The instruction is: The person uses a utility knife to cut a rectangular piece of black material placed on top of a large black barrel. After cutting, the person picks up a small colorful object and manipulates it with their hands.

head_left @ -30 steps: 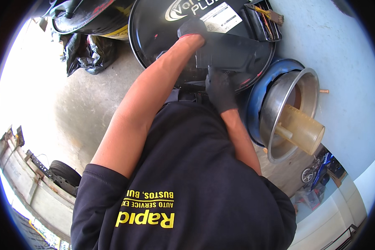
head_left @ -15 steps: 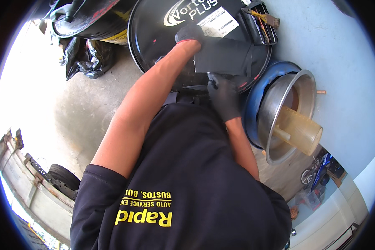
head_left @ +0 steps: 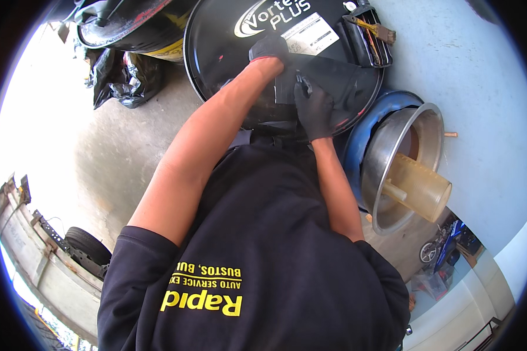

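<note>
A thin black sheet (head_left: 335,75) lies on the dark lid of a big drum (head_left: 228,73). My left hand (head_left: 269,49), in a dark glove with a red cuff, is closed at the sheet's upper left corner, its fingertips hidden. My right hand (head_left: 315,111), also gloved, is over the sheet's lower part. Its fingers are closed round a small tool with a pale tip (head_left: 299,76); the rest of the tool is hidden, so its kind cannot be told. The tip rests at or just above the sheet.
A black tray (head_left: 369,44) holding a brush (head_left: 380,32) sits on the lid's right side. Right of me, a metal basin (head_left: 392,216) with a yellowish measuring jug (head_left: 421,187) stands on a blue drum (head_left: 352,158). A black plastic bag (head_left: 126,82) lies by another drum (head_left: 134,29).
My right hand has moved up and slightly right, from the sheet's lower edge onto the sheet, with the small tool in it. My left hand has stayed at the corner.
</note>
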Demonstrator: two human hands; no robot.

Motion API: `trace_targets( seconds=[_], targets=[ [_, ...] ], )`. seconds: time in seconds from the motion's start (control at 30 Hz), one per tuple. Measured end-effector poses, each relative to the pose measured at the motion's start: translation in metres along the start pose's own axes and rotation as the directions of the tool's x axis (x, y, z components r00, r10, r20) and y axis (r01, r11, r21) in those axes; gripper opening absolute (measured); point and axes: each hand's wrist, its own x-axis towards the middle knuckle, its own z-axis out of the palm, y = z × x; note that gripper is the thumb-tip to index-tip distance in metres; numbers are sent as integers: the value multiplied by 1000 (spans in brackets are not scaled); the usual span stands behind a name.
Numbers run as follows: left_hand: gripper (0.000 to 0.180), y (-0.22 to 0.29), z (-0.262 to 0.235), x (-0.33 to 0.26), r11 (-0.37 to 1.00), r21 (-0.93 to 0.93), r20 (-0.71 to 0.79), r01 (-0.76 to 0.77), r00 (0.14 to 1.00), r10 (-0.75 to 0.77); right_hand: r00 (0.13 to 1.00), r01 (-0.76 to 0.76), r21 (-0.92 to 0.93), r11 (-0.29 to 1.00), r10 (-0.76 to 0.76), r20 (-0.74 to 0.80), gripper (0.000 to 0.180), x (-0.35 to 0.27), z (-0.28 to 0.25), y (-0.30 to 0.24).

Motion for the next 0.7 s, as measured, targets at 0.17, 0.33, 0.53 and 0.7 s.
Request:
trace_targets(
  seconds=[0.17,0.33,0.53,0.7],
  targets=[
    [49,0,-2,3,1000,-12,31,21,999,-20,998,-54,-22,998,55,35,32,-2,2,-3],
    [50,1,-3,2,1000,-15,15,18,1000,-17,998,-47,-55,997,49,37,32,-3,2,-3],
    [50,3,-5,2,1000,-14,36,20,999,-19,998,-38,-38,999,40,41,32,-3,3,-3],
    [49,2,-4,1,1000,-27,16,9,1000,-9,996,-64,-84,994,69,61,33,-3,3,-4]
  ],
)
